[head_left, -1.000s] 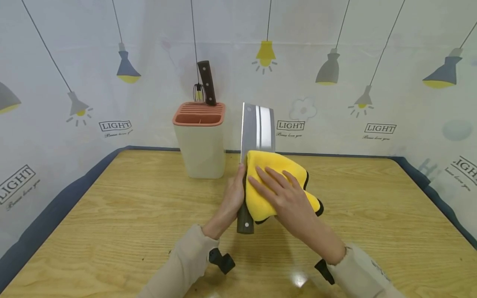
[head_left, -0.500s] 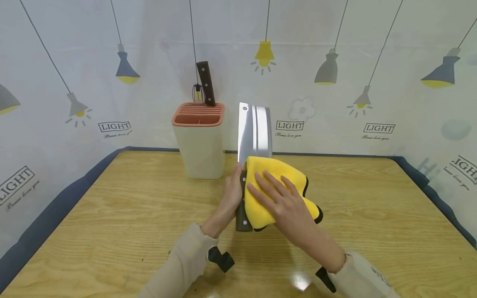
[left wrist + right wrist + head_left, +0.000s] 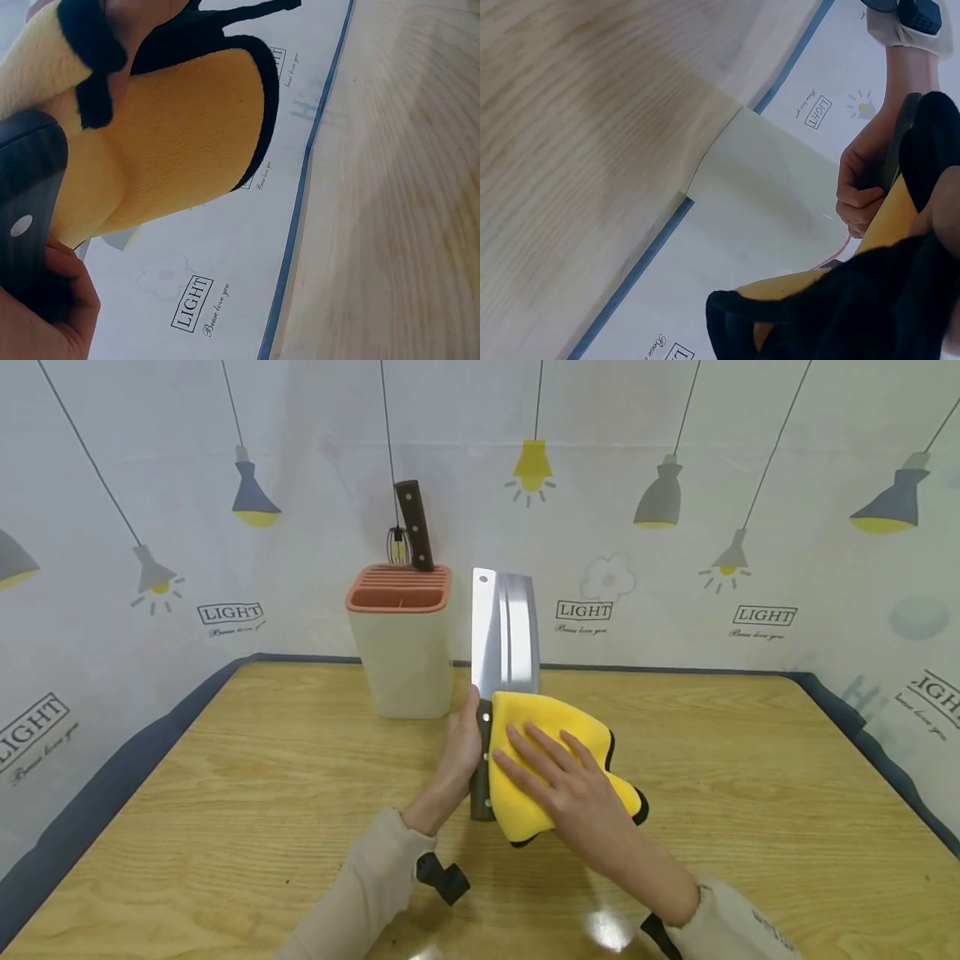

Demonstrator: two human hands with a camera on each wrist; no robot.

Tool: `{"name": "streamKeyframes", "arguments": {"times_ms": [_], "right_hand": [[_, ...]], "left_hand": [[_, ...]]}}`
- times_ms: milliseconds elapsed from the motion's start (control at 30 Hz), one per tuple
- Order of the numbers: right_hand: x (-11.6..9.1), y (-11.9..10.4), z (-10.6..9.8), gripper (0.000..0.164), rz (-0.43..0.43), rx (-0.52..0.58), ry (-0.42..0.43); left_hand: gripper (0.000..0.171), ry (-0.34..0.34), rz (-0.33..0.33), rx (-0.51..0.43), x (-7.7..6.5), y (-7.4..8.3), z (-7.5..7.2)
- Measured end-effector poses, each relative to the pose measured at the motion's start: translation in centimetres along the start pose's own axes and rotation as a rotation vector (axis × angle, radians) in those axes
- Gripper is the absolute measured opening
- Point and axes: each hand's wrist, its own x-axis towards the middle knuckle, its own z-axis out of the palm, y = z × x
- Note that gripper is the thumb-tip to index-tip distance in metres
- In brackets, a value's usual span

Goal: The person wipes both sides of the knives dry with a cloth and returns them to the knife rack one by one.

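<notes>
A cleaver (image 3: 517,635) stands tilted up in front of me, its broad steel blade pointing away. My left hand (image 3: 456,750) grips its dark riveted handle (image 3: 480,789), with the thumb along the side near the blade. A yellow cloth (image 3: 551,710) with black edging covers the right part of the handle and the blade's base. My right hand (image 3: 583,797) holds the cloth against the cleaver, fingers spread over the top and thumb underneath. In the left wrist view the cloth (image 3: 195,127) hangs beside the handle's end (image 3: 30,180).
A white knife holder (image 3: 408,664) with an orange slotted top stands at the back, left of the blade. A second knife's dark handle (image 3: 416,527) sticks up from it. The wooden table (image 3: 262,777) meets a lamp-printed backdrop (image 3: 300,543).
The right hand and cloth have slid down toward the handle's end, baring more of the blade's base and the handle rivets. The cleaver has shifted slightly left and turned a little.
</notes>
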Motion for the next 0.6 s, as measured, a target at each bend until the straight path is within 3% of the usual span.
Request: {"name": "streamKeyframes", "arguments": {"times_ms": [233, 433, 600], "right_hand": [[-0.7, -0.5, -0.2, 0.081, -0.004, 0.058, -0.023], [-1.2, -0.9, -0.2, 0.071, -0.003, 0.051, -0.035], [-1.6, -1.2, -0.3, 0.063, -0.033, 0.017, -0.032]], "left_hand": [[0.059, -0.001, -0.018, -0.010, 0.3, 0.4, -0.4], [0.059, 0.001, -0.010, -0.012, 0.5, 0.5, -0.5], [0.063, 0.049, -0.026, -0.017, 0.6, 0.5, -0.3]]}}
